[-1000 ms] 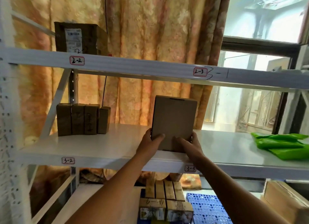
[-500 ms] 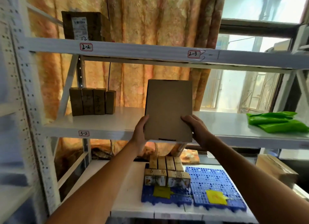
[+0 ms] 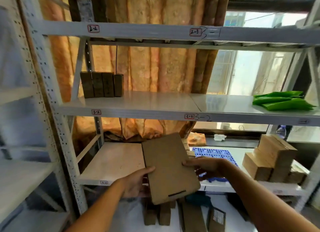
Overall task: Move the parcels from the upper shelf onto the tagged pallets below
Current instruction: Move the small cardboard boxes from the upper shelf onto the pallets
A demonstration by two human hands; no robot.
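I hold a flat brown cardboard parcel [image 3: 168, 167] in front of the lower shelf [image 3: 112, 162], tilted with its far end up. My left hand [image 3: 136, 181] grips its left edge and my right hand [image 3: 206, 165] grips its right edge. Behind the parcel lies a blue pallet [image 3: 213, 152], mostly hidden by the parcel and my right hand. Several dark parcels [image 3: 102, 84] stand upright on the middle shelf [image 3: 155, 101] at the left. One dark labelled box [image 3: 86, 7] sits on the top shelf.
Green bags [image 3: 282, 100] lie on the middle shelf at the right. Stacked light cardboard boxes [image 3: 271, 159] stand on the lower shelf at the right. More brown parcels [image 3: 183, 216] stand on the level below. A perforated white upright [image 3: 45, 93] runs down the left.
The parcel has come off the middle shelf and down in both hands to the lower shelf level. The camera view has tilted downward.
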